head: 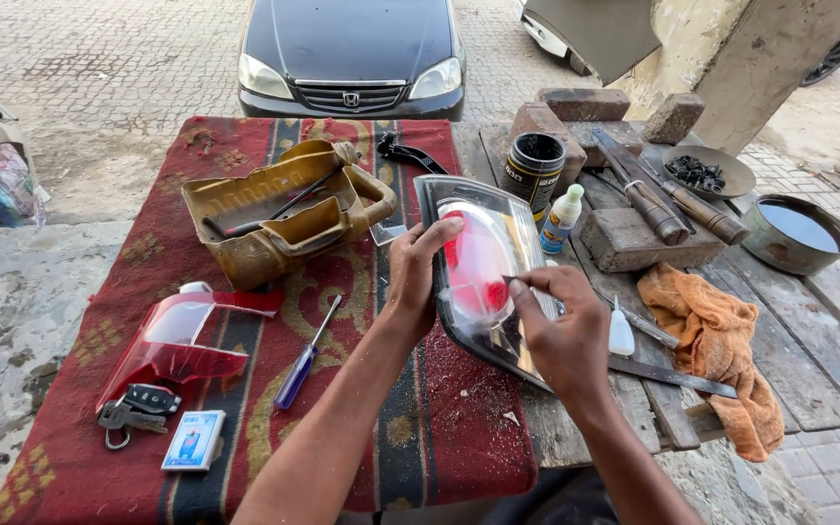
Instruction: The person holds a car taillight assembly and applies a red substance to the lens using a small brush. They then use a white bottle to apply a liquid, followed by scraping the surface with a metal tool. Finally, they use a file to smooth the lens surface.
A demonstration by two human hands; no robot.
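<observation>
A car tail lamp housing (478, 255) with a chrome reflector and a red patch inside stands tilted on the table edge. My left hand (416, 267) grips its left rim, thumb on the reflector. My right hand (564, 331) pinches a thin metal tool (520, 283) whose tip touches the reflector near the red patch. A red lamp lens (175, 342) lies apart at the left on the red patterned rug (245, 428).
On the rug: a cut yellow jerrycan (284, 209) with tools, a blue screwdriver (301, 362), keys (133, 408), a small box (193, 439). On the wooden table: black tin (533, 167), small bottle (560, 218), bricks (634, 238), orange rag (717, 340), metal bowl (795, 231). A dark car (352, 53) stands beyond.
</observation>
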